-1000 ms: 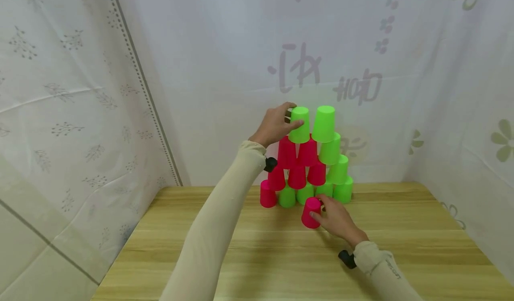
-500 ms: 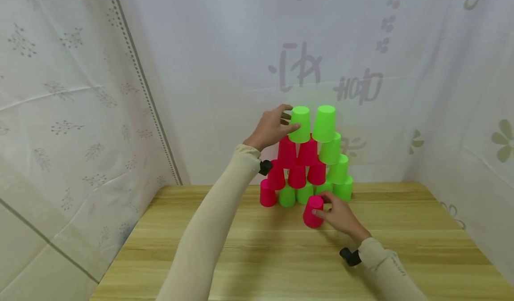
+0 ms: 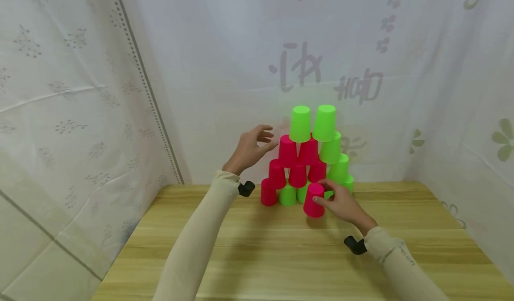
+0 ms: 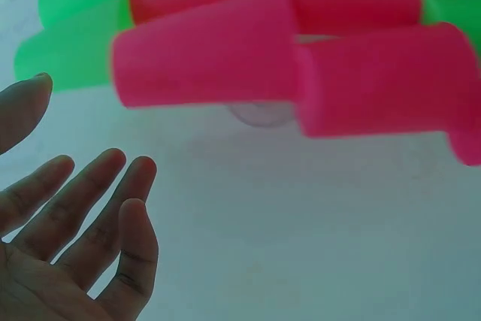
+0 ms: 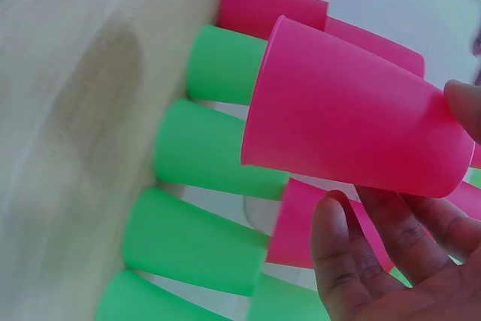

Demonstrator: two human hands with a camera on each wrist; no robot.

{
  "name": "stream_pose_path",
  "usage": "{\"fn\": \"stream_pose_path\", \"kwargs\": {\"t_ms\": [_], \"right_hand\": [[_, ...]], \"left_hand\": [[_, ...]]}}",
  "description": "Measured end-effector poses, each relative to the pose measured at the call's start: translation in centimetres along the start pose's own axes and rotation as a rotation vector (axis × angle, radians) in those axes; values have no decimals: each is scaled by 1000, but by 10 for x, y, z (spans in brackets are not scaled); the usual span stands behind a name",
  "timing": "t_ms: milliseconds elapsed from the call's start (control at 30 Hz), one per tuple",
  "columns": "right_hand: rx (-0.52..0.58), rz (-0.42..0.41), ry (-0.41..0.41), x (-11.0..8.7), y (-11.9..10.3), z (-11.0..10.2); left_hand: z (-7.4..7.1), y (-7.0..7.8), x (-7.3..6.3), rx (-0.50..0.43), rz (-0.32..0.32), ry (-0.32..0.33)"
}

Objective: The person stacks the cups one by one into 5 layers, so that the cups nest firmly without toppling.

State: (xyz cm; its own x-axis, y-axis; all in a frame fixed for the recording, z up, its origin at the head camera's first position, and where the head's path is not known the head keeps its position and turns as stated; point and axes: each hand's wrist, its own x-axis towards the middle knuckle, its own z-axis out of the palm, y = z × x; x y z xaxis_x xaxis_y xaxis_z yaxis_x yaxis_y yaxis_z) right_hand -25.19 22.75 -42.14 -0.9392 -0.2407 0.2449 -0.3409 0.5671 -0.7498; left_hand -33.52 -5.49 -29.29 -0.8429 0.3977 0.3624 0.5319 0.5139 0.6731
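A pyramid of upside-down plastic cups stands at the back of the table, with two green cups side by side on its top row. My left hand (image 3: 250, 149) hovers left of the upper rows, fingers spread and holding nothing; in the left wrist view its fingertips are apart from the left green cup (image 4: 64, 43) and the red cups (image 4: 207, 50). My right hand (image 3: 345, 205) pinches a red cup (image 3: 314, 200) near its base, mouth down, lifted in front of the bottom row. In the right wrist view this held cup (image 5: 353, 110) overlaps the green cups (image 5: 214, 148) behind it.
The wooden table (image 3: 257, 256) stretches in front of the stack. A patterned white curtain (image 3: 217, 91) hangs close behind the cups. The bottom row runs from a red cup (image 3: 268, 192) at the left to green cups at the right.
My left hand has let go of the upper left green cup and drawn away left and down. My right hand has raised the red cup off the table.
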Motion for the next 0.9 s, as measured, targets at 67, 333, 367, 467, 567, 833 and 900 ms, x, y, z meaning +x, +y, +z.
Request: {"fn": "stream_pose_path", "kwargs": {"t_ms": [67, 333, 367, 467, 567, 833, 900], "right_hand": [[-9, -17, 1, 2, -3, -2], [-28, -89, 22, 6, -16, -14], [-36, -92, 22, 6, -17, -16], [-56, -92, 31, 8, -21, -21], [-66, -85, 31, 11, -26, -29], [-79, -142, 43, 19, -40, -45], [-73, -156, 55, 20, -44, -46]], "left_hand": [[2, -13, -9, -8, -19, 10], [21, -50, -49, -44, -91, 13], [24, -54, -55, -49, -101, 10], [32, -63, -69, -63, -128, 2], [38, -71, -82, -79, -155, -2], [54, -87, -105, -118, -183, -14], [57, -90, -108, -122, -181, -17]]}}
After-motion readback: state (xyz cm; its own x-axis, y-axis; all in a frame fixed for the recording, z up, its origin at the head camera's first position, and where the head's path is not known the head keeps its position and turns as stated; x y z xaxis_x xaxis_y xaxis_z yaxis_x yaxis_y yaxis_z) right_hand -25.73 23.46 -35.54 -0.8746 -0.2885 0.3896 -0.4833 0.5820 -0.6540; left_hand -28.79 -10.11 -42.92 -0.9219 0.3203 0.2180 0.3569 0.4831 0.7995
